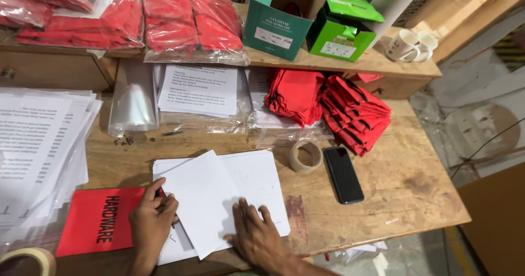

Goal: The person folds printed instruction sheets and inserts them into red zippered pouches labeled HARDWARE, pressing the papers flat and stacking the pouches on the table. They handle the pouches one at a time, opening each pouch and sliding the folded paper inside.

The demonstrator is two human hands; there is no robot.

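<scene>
The left hand point(153, 216) pinches the near-left corner of a loose white sheet point(205, 199) lying tilted atop a paper stack point(262, 172) on the wooden table point(404, 183). The right hand point(254, 232) lies flat, fingers spread, on the sheet's near edge. A red pouch point(95, 221) sits just left; a tape roll point(305, 155) and black phone point(343, 175) lie right.

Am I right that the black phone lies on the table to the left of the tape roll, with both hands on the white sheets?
Not quite: the head view shows the black phone lying to the right of the tape roll. Both the left hand and right hand are on the white sheets, as you said.
</scene>
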